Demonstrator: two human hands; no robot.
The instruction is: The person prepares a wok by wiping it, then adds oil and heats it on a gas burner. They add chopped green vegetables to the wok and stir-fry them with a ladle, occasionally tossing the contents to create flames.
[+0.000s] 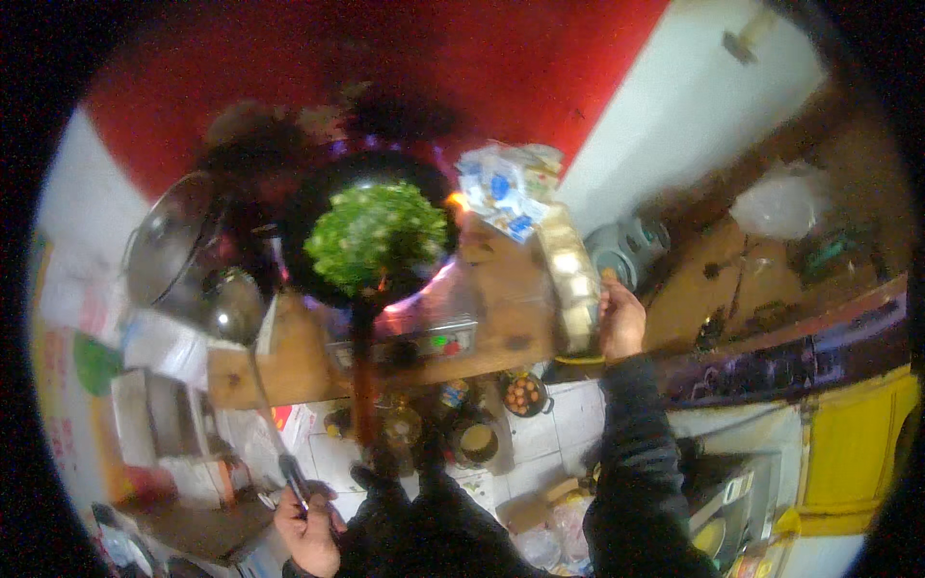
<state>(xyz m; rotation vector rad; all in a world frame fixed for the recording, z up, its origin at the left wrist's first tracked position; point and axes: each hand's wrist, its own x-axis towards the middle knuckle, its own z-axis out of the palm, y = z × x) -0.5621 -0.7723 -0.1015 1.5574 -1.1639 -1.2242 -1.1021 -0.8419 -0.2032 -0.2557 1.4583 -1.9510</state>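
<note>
A dark wok (325,282) holds a heap of chopped green vegetables (376,235) above a gas burner with violet and orange flame; its long brown handle (363,376) points towards me. My left hand (311,524) grips the black handle of a metal ladle (237,307), whose bowl is left of the wok. My right hand (623,318) is at the right end of the wooden counter, beside a row of shiny gold-coloured containers (571,278). Something small and orange-brown shows at its fingertips, too blurred to name; whether the hand grips it I cannot tell.
A glass lid (177,242) leans at the left. Blue-and-white packets (502,188) lie behind the containers, with a grey device (629,249) to their right. Below the counter, a pan of eggs (525,394) and a pot (477,439) stand near the tiled floor. A brown surface (679,311) extends rightward.
</note>
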